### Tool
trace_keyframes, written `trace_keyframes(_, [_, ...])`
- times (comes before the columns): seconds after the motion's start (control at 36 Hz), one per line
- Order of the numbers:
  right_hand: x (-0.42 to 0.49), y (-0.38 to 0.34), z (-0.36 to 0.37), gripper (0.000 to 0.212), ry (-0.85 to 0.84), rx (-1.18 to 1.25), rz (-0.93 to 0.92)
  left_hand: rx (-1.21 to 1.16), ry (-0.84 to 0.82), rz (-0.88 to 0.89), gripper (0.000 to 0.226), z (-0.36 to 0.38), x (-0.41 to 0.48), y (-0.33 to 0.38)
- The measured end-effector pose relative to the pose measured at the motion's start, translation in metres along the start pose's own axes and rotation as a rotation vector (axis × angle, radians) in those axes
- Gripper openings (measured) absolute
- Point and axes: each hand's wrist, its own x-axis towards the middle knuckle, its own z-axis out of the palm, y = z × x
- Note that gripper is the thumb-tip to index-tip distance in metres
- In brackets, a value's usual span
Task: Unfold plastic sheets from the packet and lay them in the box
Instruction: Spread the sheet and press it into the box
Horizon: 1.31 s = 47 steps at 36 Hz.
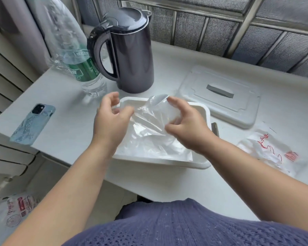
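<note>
A person's two hands work a clear plastic sheet (149, 126) over an open white box (158, 162) that sits at the near edge of the white tabletop (66, 96). The right hand (188, 125) grips the sheet, fingers curled over its crumpled top and thumb pressed in from below. The left hand (112, 119) hovers at the sheet's left side with fingers loosely curled; motion blur makes it impossible to tell whether it pinches the film or only touches it. The sheet sags from the hands down into the box, its lower part lying across the box floor.

The box's lid (219, 98), white with a grey slot in the middle, lies flat just beyond the box toward the right edge. The packet (267, 151), clear with red print, rests crumpled near the tabletop's near-right part, well apart from the box. A dark electric kettle (130, 50) stands behind the box toward the far edge, with a green-labelled water bottle (84, 70) just to its left. A smartphone (32, 121) lies face down at the left edge. A second printed packet (16, 210) lies below the tabletop, at lower left.
</note>
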Motion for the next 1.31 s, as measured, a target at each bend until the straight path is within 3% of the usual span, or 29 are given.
trace_keyframes(0.06, [0.002,-0.004,0.006,0.072,-0.067,0.060,0.009,0.005,-0.138,0.097,0.065,-0.001,0.000,0.005])
trace_keyframes(0.11, [0.005,-0.007,0.012,0.075,-0.117,0.180,0.013,0.047,-0.367,0.055,0.079,0.000,-0.001,0.009])
trace_keyframes(0.19, [0.010,-0.012,0.017,0.075,-0.171,0.384,0.033,0.007,-0.543,-0.057,0.050,0.005,0.002,0.004])
trace_keyframes(0.28, [0.014,-0.015,0.016,0.075,-0.156,0.437,0.062,-0.274,-0.404,-0.221,0.013,0.005,0.007,0.000])
trace_keyframes(0.44, [0.021,-0.006,0.017,0.077,0.004,0.243,0.147,-0.382,-0.044,-0.189,0.013,-0.007,0.026,-0.002])
trace_keyframes(0.53, [0.022,0.003,0.019,0.079,0.032,0.141,0.229,-0.238,0.113,-0.087,0.012,-0.016,0.035,-0.003])
trace_keyframes(0.61, [0.020,0.007,0.016,0.081,0.037,0.023,0.330,-0.004,0.269,0.052,0.051,-0.023,0.037,-0.004])
trace_keyframes(0.69, [0.015,0.008,0.013,0.079,0.007,-0.089,0.425,0.298,0.337,0.418,0.060,-0.022,0.025,0.004])
trace_keyframes(0.75, [0.015,0.012,0.012,0.079,-0.010,-0.152,0.451,0.448,0.228,0.643,0.047,-0.015,0.019,0.008])
trace_keyframes(0.78, [0.015,0.014,0.012,0.080,-0.025,-0.188,0.466,0.505,0.087,0.689,0.043,-0.011,0.016,0.010])
trace_keyframes(0.86, [0.017,0.015,0.014,0.079,-0.073,-0.317,0.504,0.748,-0.457,0.572,0.046,0.002,0.008,0.009])
trace_keyframes(0.94, [0.018,0.018,0.012,0.077,-0.104,-0.419,0.496,1.056,-0.749,0.392,0.057,0.014,0.007,-0.004])
trace_keyframes(1.03, [0.018,0.019,0.009,0.072,-0.135,-0.498,0.489,1.125,-0.843,0.265,0.067,0.019,0.012,-0.016])
trace_keyframes(1.14, [0.017,0.016,0.011,0.062,-0.215,-0.614,0.515,1.234,-0.902,0.263,0.081,0.028,0.019,-0.028])
trace_keyframes(1.22, [0.017,0.015,0.012,0.066,-0.258,-0.736,0.539,1.285,-0.931,0.260,0.086,0.036,0.022,-0.036])
trace_keyframes(1.31, [0.016,0.016,0.014,0.075,-0.194,-0.798,0.564,1.267,-0.960,0.232,0.085,0.040,0.023,-0.042])
